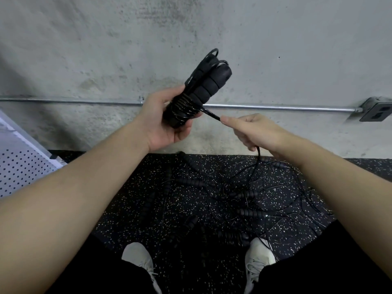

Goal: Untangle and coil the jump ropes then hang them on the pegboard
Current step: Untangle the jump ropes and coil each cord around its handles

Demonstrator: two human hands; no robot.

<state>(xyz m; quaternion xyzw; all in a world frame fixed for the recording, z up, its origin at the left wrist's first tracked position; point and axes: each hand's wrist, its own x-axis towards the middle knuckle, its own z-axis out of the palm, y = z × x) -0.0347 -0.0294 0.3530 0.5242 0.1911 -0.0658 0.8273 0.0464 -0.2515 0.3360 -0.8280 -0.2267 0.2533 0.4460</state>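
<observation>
At about nine o'clock a white perforated metal pegboard leans in from the left edge, its flat face dotted with small round holes. Right of it, near the centre, the left hand grips a bundle of black ribbed foam jump-rope handles, fingers curled around the lower end with the thumb on the near side. The bundle's long axis runs from seven o'clock to one o'clock, its upper end pointing up and right toward the rough grey concrete wall. Thin glossy black cord is wound in tight turns around the lower part of the handles, just above the left hand's fingers, and small loops of it stick out past the top end.

From those turns a taut stretch of cord slants down toward four o'clock into the right hand, which pinches it between thumb and curled fingers; the cord leaves under that hand and drops to the floor. Behind both hands a round galvanised metal conduit pipe runs level along the wall to a grey metal outlet box at three o'clock.

Below, from six to four o'clock, a tangle of black jump ropes with the same segmented foam handles lies on the black rubber floor flecked with white. Two pale grey laced sneakers stand at the bottom, the right one touching the loose cords
</observation>
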